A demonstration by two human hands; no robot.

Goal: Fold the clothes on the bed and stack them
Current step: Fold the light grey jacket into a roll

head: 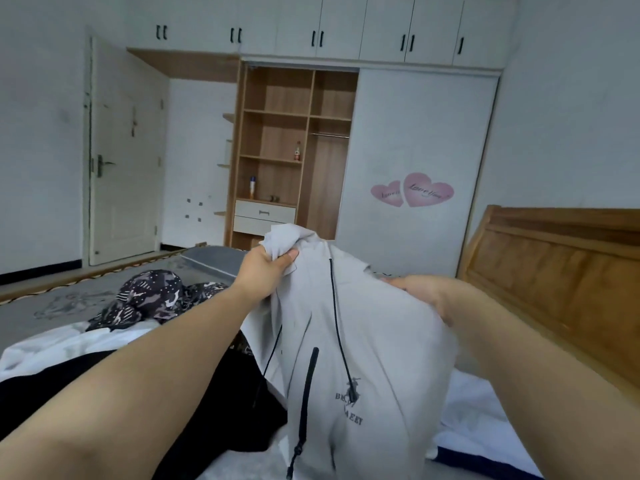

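A light grey hooded zip jacket (374, 341) with black drawcords and a dark horse logo hangs lifted above the bed (52, 306). My left hand (263, 268) grips a bunched upper part of it near the hood. My right hand (419, 292) holds the jacket's other upper edge, its fingers partly hidden behind the fabric. On the bed to the left lie a black garment (221, 403), a white garment (69, 344) and a dark patterned garment (149, 296). A white piece with a dark blue edge (478, 420) lies under the jacket at right.
A wooden bed board (554, 258) stands at the right. Across the room is a wardrobe with open wooden shelves (277, 150) and a white sliding door bearing pink heart stickers (412, 192). A white room door (121, 161) is at the left.
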